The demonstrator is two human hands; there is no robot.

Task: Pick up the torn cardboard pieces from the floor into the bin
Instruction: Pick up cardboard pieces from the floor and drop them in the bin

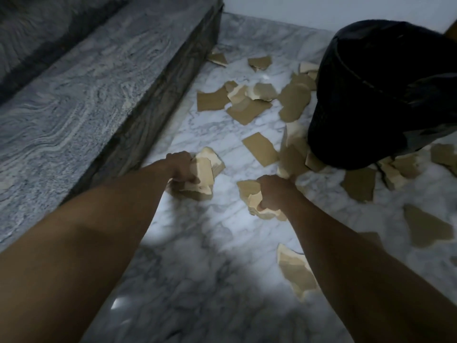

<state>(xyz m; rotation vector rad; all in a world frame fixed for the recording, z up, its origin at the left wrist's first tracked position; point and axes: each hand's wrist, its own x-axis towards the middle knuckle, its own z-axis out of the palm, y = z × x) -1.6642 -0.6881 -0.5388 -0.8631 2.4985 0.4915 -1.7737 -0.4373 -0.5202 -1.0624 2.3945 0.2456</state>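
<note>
Nearest the camera, two bare forearms reach forward and down over the white, grey-veined marble floor (197,273). A torn cardboard piece (295,273) lies flat just beside the right forearm, and another ragged piece (425,230) lies further to the right, apart from it. Beyond these, the right grip (273,193) is clenched round a small bunch of cardboard scraps (257,206), knuckles up, with the scraps sticking out on its left side and below it. The left grip (181,169) is closed on a thicker stack of cardboard pieces (204,173), held low, close to the floor near the foot of a grey stone step (86,90); whether the stack touches the floor cannot be told. Past the grips, a single flat piece (261,149) lies between them and the bin (383,95), a dark, round container standing on the floor at the right, with several pieces lying at its base. Further back, a cluster of overlapping pieces (247,100) covers the floor between the step and the bin, and a few more lie near the pale wall (296,6).
</note>
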